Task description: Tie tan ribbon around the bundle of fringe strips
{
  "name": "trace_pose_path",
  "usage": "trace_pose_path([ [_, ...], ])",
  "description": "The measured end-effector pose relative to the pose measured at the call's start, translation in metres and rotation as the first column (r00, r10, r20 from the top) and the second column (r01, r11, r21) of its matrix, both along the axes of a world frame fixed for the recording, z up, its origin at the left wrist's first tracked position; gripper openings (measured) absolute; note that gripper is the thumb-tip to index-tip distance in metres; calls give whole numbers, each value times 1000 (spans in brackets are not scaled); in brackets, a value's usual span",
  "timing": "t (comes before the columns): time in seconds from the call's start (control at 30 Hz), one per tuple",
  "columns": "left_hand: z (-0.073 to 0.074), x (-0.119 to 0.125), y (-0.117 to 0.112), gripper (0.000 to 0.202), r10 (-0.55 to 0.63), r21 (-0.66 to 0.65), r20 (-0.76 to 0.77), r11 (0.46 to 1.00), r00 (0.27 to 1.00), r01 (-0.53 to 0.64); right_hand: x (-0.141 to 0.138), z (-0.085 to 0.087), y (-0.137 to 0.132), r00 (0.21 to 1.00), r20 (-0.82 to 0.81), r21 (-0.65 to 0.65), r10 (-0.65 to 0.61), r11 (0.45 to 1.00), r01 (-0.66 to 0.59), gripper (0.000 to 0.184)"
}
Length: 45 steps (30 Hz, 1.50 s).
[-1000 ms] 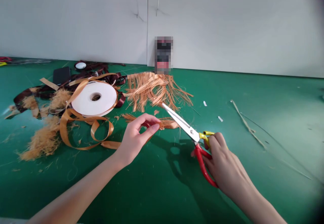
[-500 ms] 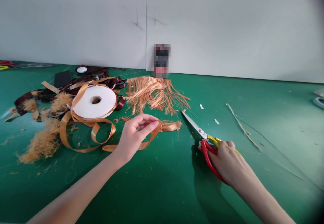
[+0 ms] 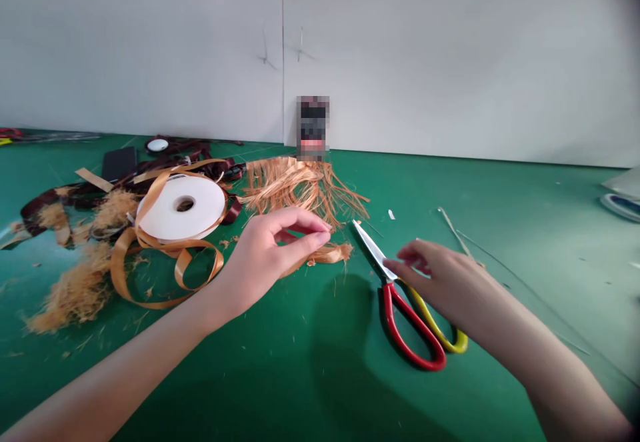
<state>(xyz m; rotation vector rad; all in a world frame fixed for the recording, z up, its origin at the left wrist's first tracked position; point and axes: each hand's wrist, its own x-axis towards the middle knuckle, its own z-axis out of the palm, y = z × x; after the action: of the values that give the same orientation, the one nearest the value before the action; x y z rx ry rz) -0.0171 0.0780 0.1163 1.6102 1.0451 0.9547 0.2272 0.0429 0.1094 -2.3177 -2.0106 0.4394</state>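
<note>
Left fingertips (image 3: 323, 231) nearly together, just above a frayed tan ribbon strip (image 3: 327, 254), grip unclear; left hand (image 3: 263, 255) beyond them. Right fingers (image 3: 415, 255) apart, right hand (image 3: 450, 282) just over red-and-yellow-handled scissors (image 3: 373, 249) lying on the green cutting mat (image 3: 280, 375); white ribbon spool (image 3: 200, 195) and shredded ribbon fringe (image 3: 300, 185) toward the mat's far edge

The scissors' blades (image 3: 373, 250) are bright, smooth steel, their handles (image 3: 386, 309) glossy red and yellow plastic. The satin ribbon (image 3: 118, 275) shines, while its frayed fibres (image 3: 295, 185) look rough and matt (almost like dry raffia) above the matt green mat (image 3: 280, 375).
</note>
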Motion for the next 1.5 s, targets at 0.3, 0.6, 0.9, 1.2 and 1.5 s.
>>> trace_pose_path([
  [0.3, 22, 9, 2, 10, 9, -112, 119, 994, 993, 5, -64, 68, 19, 835, -487, 262, 257, 955, -141, 11],
  [0.6, 19, 3, 9, 11, -56, -184, 253, 977, 966, 104, -63, 59, 24, 682, -648, 321, 338, 934, -158, 14],
  [0.9, 18, 4, 7, 14, -4, -365, 486, 907, 874, 208, -67, 47, 29, 378, -898, 227, 225, 973, -40, 16],
  [1.2, 24, 4, 5, 29, 34, -357, 274, 932, 961, 69, -63, 52, 30, 425, -898, 127, 111, 992, 11, 13],
  [1.5, 22, 4, 1, 33, 55, -341, 144, 940, 988, -3, -66, 55, 25, 531, -825, 247, 191, 968, 35, 10],
])
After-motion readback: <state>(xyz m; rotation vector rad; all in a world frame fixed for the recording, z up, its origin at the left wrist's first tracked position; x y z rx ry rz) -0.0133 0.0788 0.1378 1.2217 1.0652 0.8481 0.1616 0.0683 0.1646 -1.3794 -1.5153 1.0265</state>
